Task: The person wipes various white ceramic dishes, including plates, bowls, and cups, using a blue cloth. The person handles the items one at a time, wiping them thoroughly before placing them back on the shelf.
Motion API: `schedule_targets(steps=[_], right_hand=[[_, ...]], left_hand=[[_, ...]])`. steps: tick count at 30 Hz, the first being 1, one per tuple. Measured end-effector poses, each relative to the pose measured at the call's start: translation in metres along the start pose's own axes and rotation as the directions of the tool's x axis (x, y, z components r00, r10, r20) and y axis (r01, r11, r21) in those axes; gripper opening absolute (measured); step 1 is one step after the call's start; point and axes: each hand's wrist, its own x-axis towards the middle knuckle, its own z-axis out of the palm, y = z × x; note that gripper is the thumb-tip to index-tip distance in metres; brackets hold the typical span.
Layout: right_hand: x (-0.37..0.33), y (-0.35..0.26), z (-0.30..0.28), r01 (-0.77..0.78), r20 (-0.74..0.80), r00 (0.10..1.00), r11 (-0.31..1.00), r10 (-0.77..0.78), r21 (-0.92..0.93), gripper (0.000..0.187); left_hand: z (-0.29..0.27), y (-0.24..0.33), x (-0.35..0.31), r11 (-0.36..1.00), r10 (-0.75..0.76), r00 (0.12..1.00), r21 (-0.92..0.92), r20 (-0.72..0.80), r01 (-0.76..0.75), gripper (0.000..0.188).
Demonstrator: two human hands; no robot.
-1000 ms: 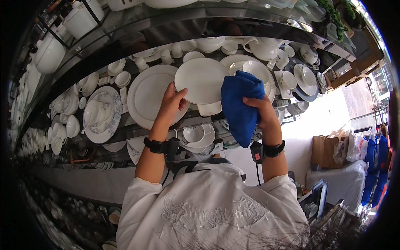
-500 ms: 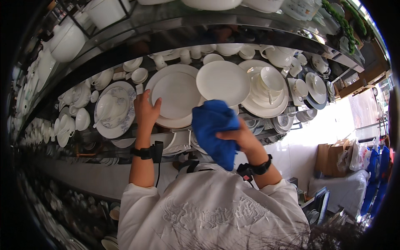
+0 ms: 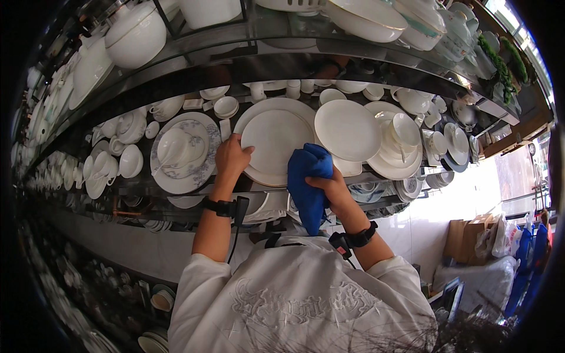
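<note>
My left hand point(image 3: 233, 159) is closed at the left rim of a large white plate point(image 3: 272, 103), its thumb over the edge and its fingertips partly hidden. A smaller white plate point(image 3: 276, 141) lies on top of the large one. Bunched in my right hand point(image 3: 334, 187) is a blue cloth point(image 3: 307, 176), which touches or overlaps the right edge of these two plates. Just right of the cloth sits another round white plate point(image 3: 348, 129). Left of my left hand is a blue-patterned plate point(image 3: 203, 125) bearing smaller dishes and a spoon.
White cups and teapots line the back of this shelf. A dark-edged glass shelf point(image 3: 282, 66) above carries tureens and bowls point(image 3: 368, 20). Stacked plates and a cup with a spoon point(image 3: 406, 129) stand at right. Cardboard boxes point(image 3: 468, 240) are on the floor to the right.
My left hand has gone from spread fingers to closed at the plate's rim. The blue cloth in my right hand has come up against the plates' right edge. The view has shifted.
</note>
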Motion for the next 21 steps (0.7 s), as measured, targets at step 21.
schedule_targets(steps=[21], right_hand=[[-0.003, -0.015, 0.053, 0.491, 0.259, 0.869, 0.675, -0.421, -0.550, 0.060]], left_hand=[[-0.045, -0.046, -0.069, 0.091, 0.061, 0.929, -0.929, 0.364, 0.358, 0.054]])
